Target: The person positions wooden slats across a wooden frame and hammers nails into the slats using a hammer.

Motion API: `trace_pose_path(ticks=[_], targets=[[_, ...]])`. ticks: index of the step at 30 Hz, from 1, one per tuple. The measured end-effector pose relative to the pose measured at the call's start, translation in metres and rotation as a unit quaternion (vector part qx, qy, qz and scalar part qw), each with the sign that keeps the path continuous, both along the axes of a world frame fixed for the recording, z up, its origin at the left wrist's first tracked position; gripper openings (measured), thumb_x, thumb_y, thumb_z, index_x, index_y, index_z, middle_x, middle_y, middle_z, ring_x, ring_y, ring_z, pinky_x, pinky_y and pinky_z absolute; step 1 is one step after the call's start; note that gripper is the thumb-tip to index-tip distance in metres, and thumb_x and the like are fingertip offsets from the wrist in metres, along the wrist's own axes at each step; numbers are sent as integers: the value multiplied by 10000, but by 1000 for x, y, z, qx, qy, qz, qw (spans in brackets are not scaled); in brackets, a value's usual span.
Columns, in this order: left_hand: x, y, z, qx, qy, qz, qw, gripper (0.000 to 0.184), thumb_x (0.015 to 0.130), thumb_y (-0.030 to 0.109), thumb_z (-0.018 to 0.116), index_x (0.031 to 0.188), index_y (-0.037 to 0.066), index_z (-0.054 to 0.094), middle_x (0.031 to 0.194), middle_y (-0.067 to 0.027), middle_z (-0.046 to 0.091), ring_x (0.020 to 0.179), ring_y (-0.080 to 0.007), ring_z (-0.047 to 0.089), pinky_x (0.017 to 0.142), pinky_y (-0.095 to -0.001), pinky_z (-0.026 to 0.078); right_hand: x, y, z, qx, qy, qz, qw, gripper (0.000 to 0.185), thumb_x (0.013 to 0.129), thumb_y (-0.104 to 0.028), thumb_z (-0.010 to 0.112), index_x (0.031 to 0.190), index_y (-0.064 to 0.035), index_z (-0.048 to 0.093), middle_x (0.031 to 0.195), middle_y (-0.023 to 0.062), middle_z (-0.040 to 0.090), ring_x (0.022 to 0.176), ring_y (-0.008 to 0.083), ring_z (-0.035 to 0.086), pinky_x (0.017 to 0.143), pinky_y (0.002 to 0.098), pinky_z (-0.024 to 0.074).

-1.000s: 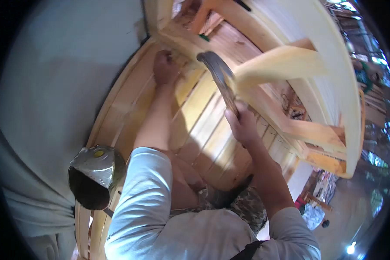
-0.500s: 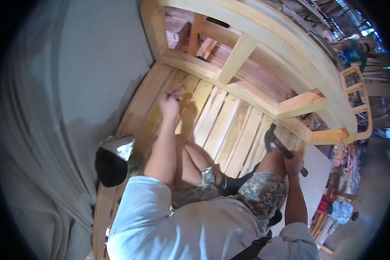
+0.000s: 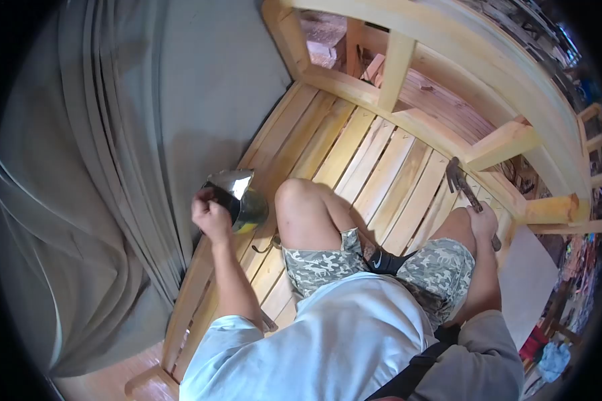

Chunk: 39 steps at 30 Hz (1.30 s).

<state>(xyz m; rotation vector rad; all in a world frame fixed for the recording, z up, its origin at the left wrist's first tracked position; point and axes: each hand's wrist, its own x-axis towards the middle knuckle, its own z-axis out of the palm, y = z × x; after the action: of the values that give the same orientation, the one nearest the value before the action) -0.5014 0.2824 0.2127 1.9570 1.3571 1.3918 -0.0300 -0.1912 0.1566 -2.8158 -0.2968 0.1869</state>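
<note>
My right hand (image 3: 481, 222), resting by my right knee, is closed round the handle of a claw hammer (image 3: 467, 187), its head toward the slatted wooden seat (image 3: 381, 187). My left hand (image 3: 213, 217) is bent into a fist at the mouth of a shiny, cut-open container (image 3: 254, 210) at the seat's left edge. What its fingers hold, if anything, is hidden. Small nails or marks show along the slats' far ends. I sit on the slats with my legs folded.
A wooden back frame (image 3: 398, 70) with uprights rises along the far side. Grey cloth (image 3: 134, 134) hangs on the left. A dark hooked item (image 3: 266, 246) lies near my left knee. A pale board (image 3: 528, 281) stands at the right.
My left hand has moved from above the far-left slats back to the container. The view has shifted left; my right hand still holds the hammer.
</note>
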Motion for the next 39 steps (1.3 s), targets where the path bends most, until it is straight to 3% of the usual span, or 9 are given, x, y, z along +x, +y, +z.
trace_pose_path(ticks=[6,9,15,24,26,27,30,35,39], targets=[[-27,19,-10,-78,197,-31,977,299,905,150,615,1128,-28,703,1098,-211,734,1012,-322,709,900,-384,530,2,-7,1,43,18,3,999,371,798,-366,763,1030,-78,730,925,221,715,907,406,683,814,473,521],[-10,4,-20,-94,128,-2,987,306,919,246,679,1039,-33,717,980,-212,739,937,-334,717,856,-409,536,5,-16,-9,77,0,-11,997,386,790,-380,759,1032,-80,733,940,231,714,924,410,682,823,478,522],[6,-42,-3,-175,465,19,867,473,890,449,720,775,-9,676,819,-240,706,799,-439,689,729,-507,534,-6,-14,0,65,35,-32,997,399,788,-427,762,1021,-104,744,905,219,717,901,401,685,808,482,519],[-22,-35,-14,-172,447,84,874,314,896,271,689,919,-42,671,969,-279,700,909,-466,672,793,-533,530,-11,-14,9,54,16,-61,997,452,764,-465,782,1062,-125,768,942,202,738,949,373,699,854,463,527],[-22,-59,-11,189,352,83,913,285,894,202,701,864,-69,618,1076,-278,638,952,-471,601,817,-532,481,-14,-12,15,55,26,-78,995,463,758,-458,788,1074,-120,768,939,200,739,956,368,700,858,462,527],[-31,-71,-21,225,282,25,932,252,889,104,704,820,-78,544,1128,-263,559,985,-435,535,843,-518,432,-15,-13,18,55,17,-79,995,463,758,-458,788,1074,-120,768,939,200,739,956,368,700,858,462,527],[-56,-119,-85,132,213,-175,952,253,878,-5,670,781,-28,437,1093,-244,567,980,-399,555,849,-499,445,-13,-18,26,70,-9,-71,995,461,751,-443,797,1073,-114,771,940,194,743,939,364,704,849,456,526],[-96,-171,-189,-48,289,-154,944,282,905,118,661,1115,-44,565,1408,-294,478,1251,-489,487,1036,-571,415,4,-60,50,149,19,-25,988,421,777,-444,790,919,-50,754,774,150,707,773,307,692,754,415,503],[-107,-175,-233,-13,342,-136,930,296,984,218,584,1147,-28,581,1488,-286,421,1349,-492,412,1082,-593,371,1,-96,104,122,77,54,988,376,812,-342,790,882,20,716,729,48,635,712,163,596,693,338,480]])
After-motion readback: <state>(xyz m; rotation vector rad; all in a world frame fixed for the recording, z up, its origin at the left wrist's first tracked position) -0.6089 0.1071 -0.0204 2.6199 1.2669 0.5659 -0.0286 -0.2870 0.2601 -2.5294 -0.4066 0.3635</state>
